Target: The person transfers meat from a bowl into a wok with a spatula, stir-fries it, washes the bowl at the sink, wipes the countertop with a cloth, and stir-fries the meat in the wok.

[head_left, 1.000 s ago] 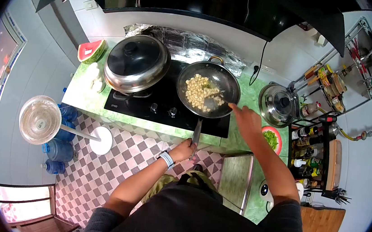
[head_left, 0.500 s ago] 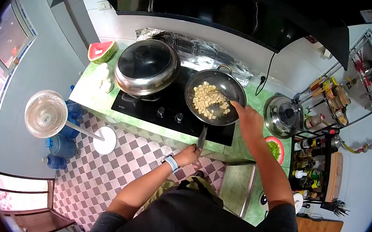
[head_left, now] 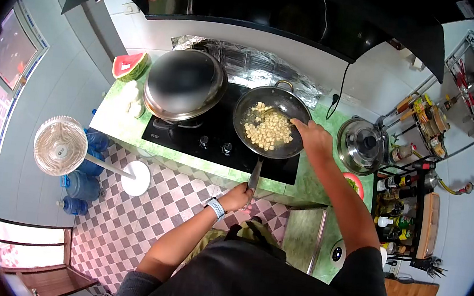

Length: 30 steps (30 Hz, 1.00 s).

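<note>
My left hand (head_left: 236, 197) is wrapped round the handle (head_left: 255, 173) of a dark frying pan (head_left: 248, 100) on the black stove (head_left: 186, 138). Pale diced pieces (head_left: 269, 132) lie in the middle of the pan in some liquid. Over the pan's right side, my right hand (head_left: 313, 140) is closed on the end of a cooking utensil, whose lower part is hard to make out. A large pot with a lid (head_left: 184, 85) stands on the stove to the left of the pan.
A steel pot with a glass lid (head_left: 358, 146) and a red-rimmed bowl of greens (head_left: 354, 185) are to the right. Bottles fill a black rack (head_left: 395, 208). Watermelon (head_left: 130, 66) sits at the counter's left end. A white fan (head_left: 61, 145) stands on the floor.
The view has shifted, so the stove sits slightly further right than a second ago. My right hand has moved up along the pan's right edge, and the diced pieces have shifted rightward within the pan.
</note>
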Tool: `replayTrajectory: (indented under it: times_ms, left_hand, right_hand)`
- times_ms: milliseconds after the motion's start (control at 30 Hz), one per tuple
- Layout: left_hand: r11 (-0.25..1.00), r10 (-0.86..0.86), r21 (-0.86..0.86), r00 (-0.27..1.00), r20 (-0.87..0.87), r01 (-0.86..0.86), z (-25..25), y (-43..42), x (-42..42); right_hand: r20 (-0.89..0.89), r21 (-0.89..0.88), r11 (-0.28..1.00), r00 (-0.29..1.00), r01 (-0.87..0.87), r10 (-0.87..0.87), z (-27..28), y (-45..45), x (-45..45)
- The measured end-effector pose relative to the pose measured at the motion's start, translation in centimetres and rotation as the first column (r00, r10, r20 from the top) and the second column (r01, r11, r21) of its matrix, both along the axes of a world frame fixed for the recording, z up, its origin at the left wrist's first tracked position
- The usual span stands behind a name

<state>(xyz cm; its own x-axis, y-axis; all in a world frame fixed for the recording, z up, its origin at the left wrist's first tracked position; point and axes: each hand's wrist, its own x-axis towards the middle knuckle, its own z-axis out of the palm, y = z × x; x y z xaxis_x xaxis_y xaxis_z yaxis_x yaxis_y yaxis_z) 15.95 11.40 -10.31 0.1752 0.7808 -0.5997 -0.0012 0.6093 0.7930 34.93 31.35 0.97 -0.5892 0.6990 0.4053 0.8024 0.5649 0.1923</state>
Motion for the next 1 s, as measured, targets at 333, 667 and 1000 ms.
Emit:
replayTrajectory:
  times_ms: [333,667,1000]
  left_hand:
    - [1.0,0.0,0.018,0.999,0.035,-0.001,-0.3,0.2,-0.3]
    - [0.999,-0.046,0.029,0.998,0.035,0.045,-1.5,0.7,-0.2]
    - [1.0,-0.003,0.005,0.999,0.043,0.003,-0.2,0.4,0.1]
  right_hand:
    - [0.12,-0.122,0.987,0.989,0.102,-0.088,0.5,-5.7,3.8]
    - [-0.1,0.011,0.995,0.99,0.103,-0.102,0.6,-3.3,-0.1]
    - [0.003,-0.111,0.993,0.999,0.039,-0.039,-3.9,2.1,-3.9]
